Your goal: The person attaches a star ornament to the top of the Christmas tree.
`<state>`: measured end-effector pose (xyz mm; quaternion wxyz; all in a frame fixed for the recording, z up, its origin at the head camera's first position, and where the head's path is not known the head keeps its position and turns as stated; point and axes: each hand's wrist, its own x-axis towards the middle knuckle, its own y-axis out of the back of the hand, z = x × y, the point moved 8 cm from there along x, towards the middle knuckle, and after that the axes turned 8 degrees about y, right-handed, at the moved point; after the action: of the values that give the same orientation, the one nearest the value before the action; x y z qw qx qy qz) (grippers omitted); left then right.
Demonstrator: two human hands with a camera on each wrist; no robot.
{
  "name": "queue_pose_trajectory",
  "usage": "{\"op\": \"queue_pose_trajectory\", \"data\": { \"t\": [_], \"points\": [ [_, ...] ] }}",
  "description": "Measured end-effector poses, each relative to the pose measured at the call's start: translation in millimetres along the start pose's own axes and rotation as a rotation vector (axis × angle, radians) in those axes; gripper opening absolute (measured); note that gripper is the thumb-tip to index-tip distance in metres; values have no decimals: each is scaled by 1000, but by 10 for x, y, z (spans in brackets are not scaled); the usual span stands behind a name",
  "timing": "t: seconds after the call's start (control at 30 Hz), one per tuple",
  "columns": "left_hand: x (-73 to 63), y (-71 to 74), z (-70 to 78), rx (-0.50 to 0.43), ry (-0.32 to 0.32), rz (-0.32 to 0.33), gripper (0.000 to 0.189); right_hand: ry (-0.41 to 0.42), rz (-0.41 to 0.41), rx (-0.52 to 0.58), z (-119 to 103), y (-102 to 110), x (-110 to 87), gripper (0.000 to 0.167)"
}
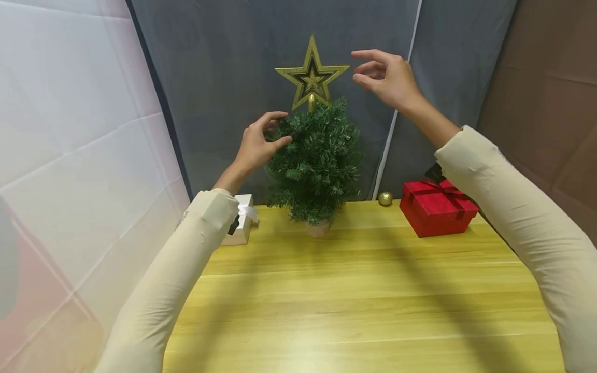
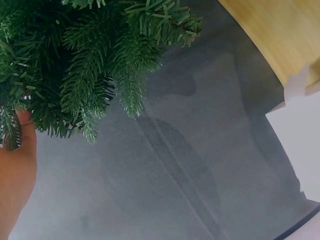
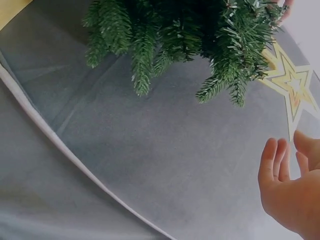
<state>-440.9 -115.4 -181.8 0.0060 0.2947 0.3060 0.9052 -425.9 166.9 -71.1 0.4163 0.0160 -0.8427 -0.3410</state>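
A small green artificial Christmas tree stands upright in a pale pot, seen in the head view. On its top sits a gold star tree topper, upright; the right wrist view shows the same star. My left hand is at the tree's upper left side, with bent fingers and thumb apart at the needles. In the left wrist view, part of that hand meets a branch, and needles hide its tip. Just right of the star, my right hand hangs in the air, fingers loosely bent, holding nothing.
A red gift box with a ribbon stands at the right, near a gold ball ornament. To the left, my forearm partly covers a white gift box. Grey cloth hangs behind the wooden table.
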Motion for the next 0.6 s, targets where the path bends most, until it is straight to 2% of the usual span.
{"op": "queue_pose_trajectory", "data": {
  "t": [0.23,0.4,0.6],
  "points": [
    [12,18,-9,-7,-11,-5,56,36,-35,-11,2,-38,-196,47],
    [9,49,-20,-12,-34,-5,57,70,-57,30,-23,-127,-347,45],
    [3,56,-35,-11,-40,-13,56,66,-92,66,28,-248,-505,43]
  ]
}}
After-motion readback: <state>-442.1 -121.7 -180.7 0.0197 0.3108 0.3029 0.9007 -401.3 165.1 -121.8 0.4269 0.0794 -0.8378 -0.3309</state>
